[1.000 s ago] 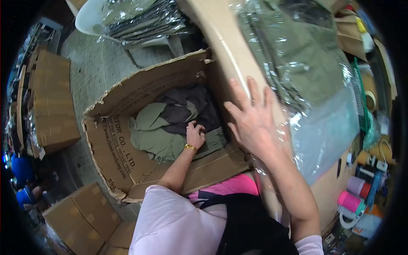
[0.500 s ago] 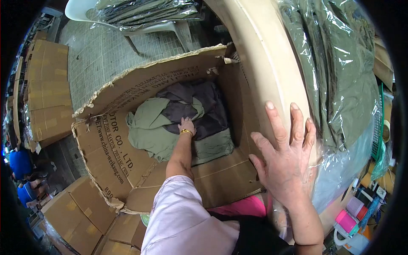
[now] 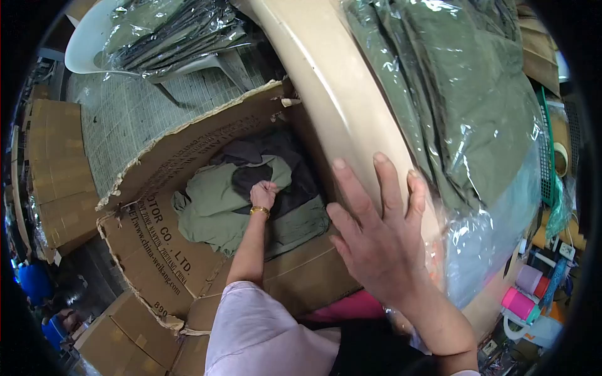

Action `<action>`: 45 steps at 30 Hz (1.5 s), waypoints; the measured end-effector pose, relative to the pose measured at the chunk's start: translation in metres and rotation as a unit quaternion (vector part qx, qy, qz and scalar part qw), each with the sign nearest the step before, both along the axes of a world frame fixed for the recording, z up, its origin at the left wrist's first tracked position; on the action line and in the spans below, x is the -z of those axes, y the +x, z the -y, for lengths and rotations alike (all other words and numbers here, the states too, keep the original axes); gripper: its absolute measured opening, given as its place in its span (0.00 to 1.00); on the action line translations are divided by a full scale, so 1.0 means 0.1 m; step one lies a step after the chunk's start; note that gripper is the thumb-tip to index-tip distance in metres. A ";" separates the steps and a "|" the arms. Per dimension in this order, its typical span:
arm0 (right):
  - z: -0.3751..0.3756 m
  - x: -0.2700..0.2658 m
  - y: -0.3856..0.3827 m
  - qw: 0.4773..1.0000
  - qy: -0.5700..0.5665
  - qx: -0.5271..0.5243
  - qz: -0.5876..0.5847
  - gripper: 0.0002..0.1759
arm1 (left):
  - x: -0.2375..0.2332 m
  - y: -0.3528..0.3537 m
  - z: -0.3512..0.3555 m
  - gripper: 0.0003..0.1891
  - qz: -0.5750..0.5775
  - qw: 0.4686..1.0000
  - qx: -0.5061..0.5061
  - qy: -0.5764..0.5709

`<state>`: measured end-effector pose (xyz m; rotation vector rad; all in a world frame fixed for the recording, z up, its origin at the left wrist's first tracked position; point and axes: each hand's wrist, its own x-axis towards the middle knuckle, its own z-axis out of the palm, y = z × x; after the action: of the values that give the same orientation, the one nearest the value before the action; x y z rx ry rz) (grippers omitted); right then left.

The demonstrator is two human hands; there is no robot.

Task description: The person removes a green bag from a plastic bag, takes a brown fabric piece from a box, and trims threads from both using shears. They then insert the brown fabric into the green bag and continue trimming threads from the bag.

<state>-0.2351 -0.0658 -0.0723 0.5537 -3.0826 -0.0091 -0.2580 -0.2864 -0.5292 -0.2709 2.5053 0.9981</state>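
Observation:
My left hand (image 3: pixel 263 195), with a gold bracelet at the wrist, reaches down into a large open cardboard box (image 3: pixel 135 250). Its fingers are closed on an olive-green garment (image 3: pixel 213 194) that lies loosely at the bottom. Against the far side of the box, a dark grey garment (image 3: pixel 298 156) lies bunched up, partly under the green one. My right hand (image 3: pixel 385 232) is spread open over the rounded beige table edge (image 3: pixel 342 106); whether its palm touches the edge is hidden. Beyond its fingertips, plastic-wrapped green garments (image 3: pixel 451 94) lie on the table.
A white plastic chair (image 3: pixel 88 47) behind the box holds more bagged garments (image 3: pixel 188 31). Closed cardboard cartons (image 3: pixel 59 163) stand to the left. A pink thread cone (image 3: pixel 517 304), a green basket (image 3: pixel 547 163) and a power strip (image 3: pixel 566 250) are at the right.
My left hand has gone from lying flat on the clothes to gripping the green fabric, which is drawn further over the dark garment. The view has shifted; my right hand stays spread at the table edge.

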 end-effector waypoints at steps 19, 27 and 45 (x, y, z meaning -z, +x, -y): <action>0.15 -0.80 0.95 0.619 -0.756 0.093 0.189 0.15 | -5.58 0.21 -0.49 0.48 -0.231 0.546 0.156 0.790; -1.29 -1.41 1.80 0.840 -0.458 0.253 -0.141 0.09 | -5.32 0.32 -0.70 0.07 -0.196 0.866 0.118 0.444; -3.96 0.06 3.40 0.826 -0.089 0.480 -0.280 0.17 | -5.29 2.15 -2.13 0.28 -0.176 0.691 0.682 0.165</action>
<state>0.1044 0.3300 -0.0782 -0.8725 -2.3881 0.0890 -0.0434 -0.0731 -0.0002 1.7604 1.8200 0.7306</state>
